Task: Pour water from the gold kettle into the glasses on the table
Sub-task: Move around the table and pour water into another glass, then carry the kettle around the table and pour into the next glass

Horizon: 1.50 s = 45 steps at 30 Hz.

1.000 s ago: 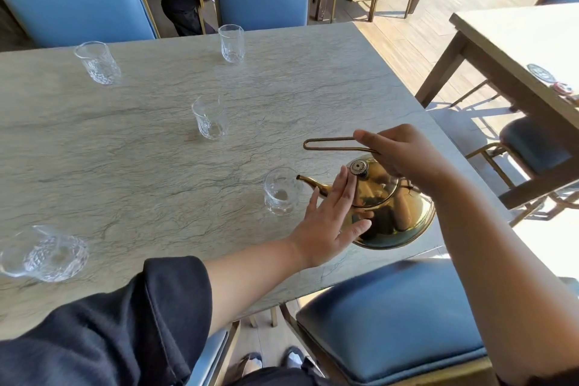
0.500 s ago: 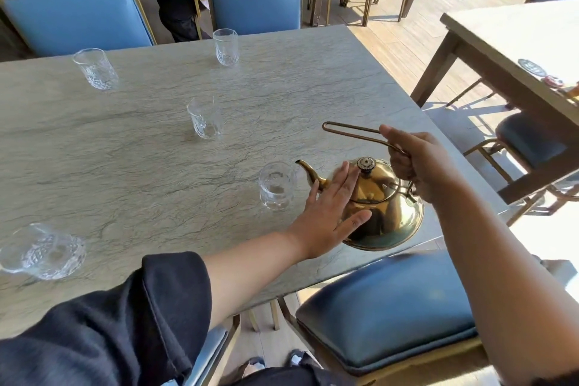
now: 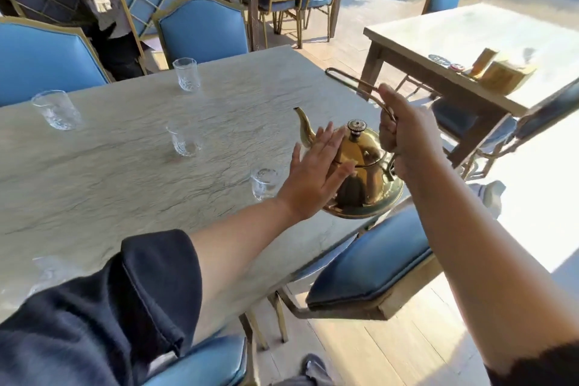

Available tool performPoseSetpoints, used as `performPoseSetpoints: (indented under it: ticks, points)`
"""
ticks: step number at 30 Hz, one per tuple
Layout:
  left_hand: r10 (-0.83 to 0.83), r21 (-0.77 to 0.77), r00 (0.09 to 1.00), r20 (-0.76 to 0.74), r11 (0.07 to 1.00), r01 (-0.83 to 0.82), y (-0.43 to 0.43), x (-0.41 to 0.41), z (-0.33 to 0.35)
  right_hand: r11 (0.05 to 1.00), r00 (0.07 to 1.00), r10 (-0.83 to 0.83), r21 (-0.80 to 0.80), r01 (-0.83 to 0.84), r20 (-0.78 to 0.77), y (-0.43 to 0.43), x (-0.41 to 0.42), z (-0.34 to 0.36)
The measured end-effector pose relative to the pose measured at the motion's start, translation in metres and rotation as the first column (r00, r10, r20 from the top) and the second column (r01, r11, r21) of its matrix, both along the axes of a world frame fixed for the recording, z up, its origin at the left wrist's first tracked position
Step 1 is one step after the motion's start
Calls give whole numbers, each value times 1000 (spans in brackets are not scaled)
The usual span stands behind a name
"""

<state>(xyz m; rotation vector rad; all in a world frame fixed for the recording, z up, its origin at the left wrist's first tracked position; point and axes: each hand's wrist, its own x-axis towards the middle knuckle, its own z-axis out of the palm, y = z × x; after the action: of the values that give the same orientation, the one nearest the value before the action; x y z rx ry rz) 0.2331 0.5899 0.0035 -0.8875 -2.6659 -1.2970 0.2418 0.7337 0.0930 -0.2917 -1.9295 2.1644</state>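
The gold kettle [image 3: 363,172] hangs over the near right edge of the stone table [image 3: 125,172], its spout raised and pointing left. My right hand [image 3: 407,138] grips the kettle's long wire handle. My left hand [image 3: 316,172] lies flat with fingers spread against the kettle's left side. A small glass [image 3: 264,186] stands just left of that hand. Another glass [image 3: 185,141] stands mid-table, and two more stand at the far edge, one at the left [image 3: 58,110] and one near the middle [image 3: 187,74]. A blurred glass [image 3: 47,273] sits at the near left, beside my dark sleeve.
Blue padded chairs [image 3: 369,260] line the table's near and far sides. A second table [image 3: 488,50] with wooden boxes and coasters stands to the right. A seated person in dark clothes [image 3: 116,41] is behind the far chairs. Wood floor lies between the tables.
The kettle has swung back from its tilt toward the nearest glass; the spout now points up. Both hands stayed on it. My view has lifted and shifted right.
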Motion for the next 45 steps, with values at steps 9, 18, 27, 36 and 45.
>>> performPoseSetpoints:
  ticks: [9, 18, 27, 36, 45]
  points:
    - [-127, -61, 990, -69, 991, 123, -76, 63, 25, 977, 974, -205, -81, 198, -94, -82, 93, 10]
    - [-282, -65, 956, -85, 959, 277, -101, 147, 16, 940, 937, -340, -69, 335, -82, -121, 204, 6]
    - [-491, -145, 870, -48, 865, 480, -102, 256, 14, 872, 868, -488, -3, 490, -90, -136, 338, -5]
    - [-537, -162, 844, 8, 832, 531, -154, 386, -9, 843, 843, -536, 33, 538, -54, -186, 466, -35]
    - [-542, -145, 840, 5, 831, 537, -245, 457, -26, 866, 866, -500, 8, 500, -14, -275, 538, -46]
